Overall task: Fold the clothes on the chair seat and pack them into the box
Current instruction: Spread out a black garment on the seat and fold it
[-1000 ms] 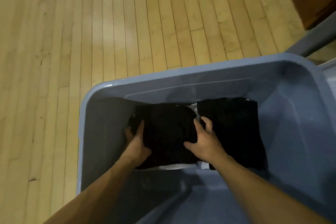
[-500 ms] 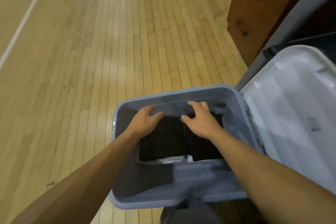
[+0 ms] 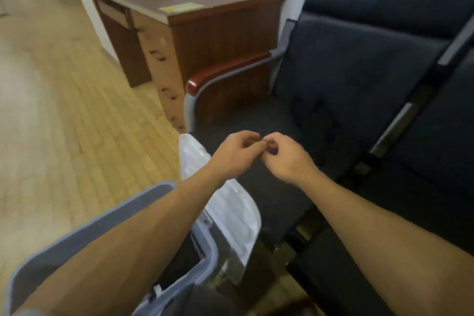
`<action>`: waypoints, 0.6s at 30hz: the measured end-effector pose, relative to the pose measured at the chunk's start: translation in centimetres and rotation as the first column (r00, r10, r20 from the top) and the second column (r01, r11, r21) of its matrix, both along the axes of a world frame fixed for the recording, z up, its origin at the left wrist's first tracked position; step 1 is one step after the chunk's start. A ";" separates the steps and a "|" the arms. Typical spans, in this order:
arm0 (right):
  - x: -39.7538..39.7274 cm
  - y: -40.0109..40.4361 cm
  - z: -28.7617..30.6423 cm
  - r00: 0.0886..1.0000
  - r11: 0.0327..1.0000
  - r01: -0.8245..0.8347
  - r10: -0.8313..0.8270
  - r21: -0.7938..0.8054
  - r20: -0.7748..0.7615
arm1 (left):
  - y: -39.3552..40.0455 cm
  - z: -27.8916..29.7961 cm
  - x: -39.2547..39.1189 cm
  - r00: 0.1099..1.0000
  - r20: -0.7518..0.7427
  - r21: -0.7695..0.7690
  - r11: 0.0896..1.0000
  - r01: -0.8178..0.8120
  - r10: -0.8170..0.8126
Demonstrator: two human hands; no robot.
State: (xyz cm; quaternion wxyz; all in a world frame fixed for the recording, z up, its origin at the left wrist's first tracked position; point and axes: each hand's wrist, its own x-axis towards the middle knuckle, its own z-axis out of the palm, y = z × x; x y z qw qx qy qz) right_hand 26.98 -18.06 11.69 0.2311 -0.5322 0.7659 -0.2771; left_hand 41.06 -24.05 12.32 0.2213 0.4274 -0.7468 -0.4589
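Left hand [image 3: 237,152] and right hand [image 3: 287,159] curled, fingertips touching, over dark chair seat [image 3: 295,120]; anything pinched can't tell. Box [image 3: 164,186] below-left.

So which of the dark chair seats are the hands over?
The chair seat next to the wooden armrest, nearest the desk; left hand and right hand meet above it.

Wood floor [image 3: 64,123] carries blue box [image 3: 77,233], brown desk [image 3: 205,23], dark chairs [image 3: 346,84].
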 end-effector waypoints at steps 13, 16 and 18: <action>-19.5 7.0 -12.0 0.927 0.899 0.337 -0.368 0.279 0.067 | -5.3 -14.4 -23.9 0.702 0.685 -0.215 0.867 0.450 -0.194; -19.9 6.2 -13.4 0.920 0.899 0.351 -0.383 0.262 0.081 | -6.2 -16.2 -26.2 0.761 0.631 -0.330 0.834 0.442 -0.154; -19.5 6.1 -13.7 0.909 0.896 0.375 -0.405 0.240 0.094 | -6.8 -16.6 -26.9 0.833 0.521 -0.363 0.835 0.413 -0.185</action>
